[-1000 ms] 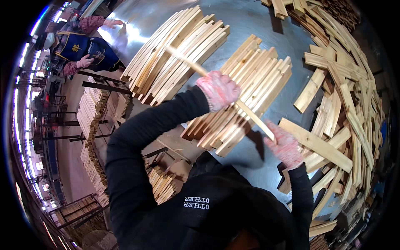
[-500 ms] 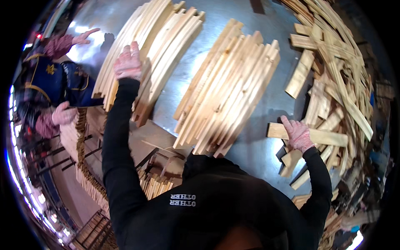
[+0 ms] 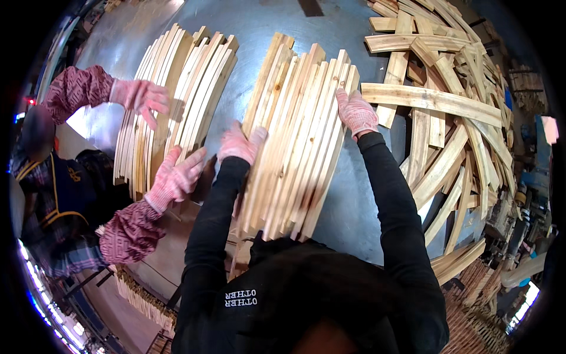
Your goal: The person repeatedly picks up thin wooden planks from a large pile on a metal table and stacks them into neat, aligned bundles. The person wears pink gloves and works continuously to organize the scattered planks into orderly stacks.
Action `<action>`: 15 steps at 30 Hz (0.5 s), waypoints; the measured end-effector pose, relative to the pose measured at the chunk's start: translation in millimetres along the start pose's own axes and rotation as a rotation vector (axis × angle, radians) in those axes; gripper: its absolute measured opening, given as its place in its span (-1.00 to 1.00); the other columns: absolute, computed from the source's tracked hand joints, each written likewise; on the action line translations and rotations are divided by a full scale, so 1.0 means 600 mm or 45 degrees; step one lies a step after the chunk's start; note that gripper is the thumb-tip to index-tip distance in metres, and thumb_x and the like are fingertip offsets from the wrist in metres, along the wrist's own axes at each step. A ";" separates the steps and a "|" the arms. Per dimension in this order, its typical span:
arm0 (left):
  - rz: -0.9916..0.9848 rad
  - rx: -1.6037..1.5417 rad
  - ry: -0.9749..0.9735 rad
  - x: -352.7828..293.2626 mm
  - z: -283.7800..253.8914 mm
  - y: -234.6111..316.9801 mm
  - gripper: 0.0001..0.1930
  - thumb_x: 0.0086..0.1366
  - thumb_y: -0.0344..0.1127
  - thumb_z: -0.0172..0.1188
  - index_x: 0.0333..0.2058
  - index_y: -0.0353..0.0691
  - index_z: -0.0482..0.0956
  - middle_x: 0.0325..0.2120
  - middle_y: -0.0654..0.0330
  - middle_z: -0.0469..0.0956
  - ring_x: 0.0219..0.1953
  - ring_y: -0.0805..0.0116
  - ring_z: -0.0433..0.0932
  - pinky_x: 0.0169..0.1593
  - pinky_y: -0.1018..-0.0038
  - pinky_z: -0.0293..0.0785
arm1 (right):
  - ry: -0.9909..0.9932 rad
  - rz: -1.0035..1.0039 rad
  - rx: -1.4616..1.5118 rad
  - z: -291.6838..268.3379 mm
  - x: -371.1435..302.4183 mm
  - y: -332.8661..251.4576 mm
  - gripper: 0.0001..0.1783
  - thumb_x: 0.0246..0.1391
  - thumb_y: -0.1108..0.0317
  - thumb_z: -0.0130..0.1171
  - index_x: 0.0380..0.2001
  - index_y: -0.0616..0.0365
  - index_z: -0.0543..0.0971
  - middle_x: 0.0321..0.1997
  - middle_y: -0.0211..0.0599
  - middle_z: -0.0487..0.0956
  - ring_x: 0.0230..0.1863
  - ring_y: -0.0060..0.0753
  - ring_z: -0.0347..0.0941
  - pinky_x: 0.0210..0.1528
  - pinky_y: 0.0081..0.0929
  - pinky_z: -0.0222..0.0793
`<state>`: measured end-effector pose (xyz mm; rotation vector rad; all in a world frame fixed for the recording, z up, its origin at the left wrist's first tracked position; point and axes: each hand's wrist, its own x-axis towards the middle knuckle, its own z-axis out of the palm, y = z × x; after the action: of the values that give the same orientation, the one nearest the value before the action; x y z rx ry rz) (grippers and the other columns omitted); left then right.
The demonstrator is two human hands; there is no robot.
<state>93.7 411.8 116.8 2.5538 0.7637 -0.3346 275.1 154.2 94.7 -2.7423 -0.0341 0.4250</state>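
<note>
A row of pale wooden slats, set side by side, lies in front of me on the metal table. Both my hands wear pinkish work gloves. My left hand is at the row's left side, thumb over the edge slats. On the opposite side, my right hand grips the outer slats, its fingers along their edge. The row sits between my two hands. To the left is a second group of slats, with a co-worker's gloved hands beside and over it.
At right, loose boards are heaped crosswise, one end reaching close to my right hand. The co-worker stands at the left edge of the metal table. More stacked wood is low at left.
My right hand has left a board on the heap and come to the middle row. My left hand has moved from the left group to that row. The co-worker's hands have reached in.
</note>
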 end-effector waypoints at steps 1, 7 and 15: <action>0.026 0.034 -0.073 -0.002 -0.010 0.000 -0.05 0.16 0.39 0.09 0.23 -0.36 0.22 0.07 -0.25 0.39 0.12 -0.17 0.39 0.16 0.14 0.32 | -0.037 0.015 0.005 0.002 0.000 -0.011 -0.16 0.20 -0.36 -0.24 -0.12 0.35 0.50 -0.12 0.32 0.55 -0.02 0.26 0.49 0.08 -0.07 0.34; 0.518 0.389 -0.235 0.053 -0.028 0.066 -0.01 0.10 0.49 0.02 0.21 -0.33 0.29 0.15 -0.22 0.34 0.18 -0.13 0.35 0.19 0.04 0.24 | -0.172 -0.120 -0.164 -0.019 0.012 0.046 -0.19 0.23 -0.30 -0.27 0.18 0.23 0.41 0.13 0.28 0.43 0.19 0.16 0.35 0.23 -0.11 0.24; 0.327 -1.153 -0.521 0.149 0.081 0.095 0.07 0.07 -0.09 0.42 0.37 -0.36 -0.11 0.22 -0.15 0.28 0.30 0.04 0.23 0.32 0.33 0.19 | -0.135 0.103 1.776 0.039 -0.051 0.001 -0.27 0.18 0.25 0.20 0.34 0.19 0.18 0.29 0.09 0.33 0.35 -0.12 0.20 0.37 -0.26 0.10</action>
<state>194.1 387.0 63.4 1.6236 0.3071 -0.3142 238.8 159.5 82.4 -1.3491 0.2501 0.3856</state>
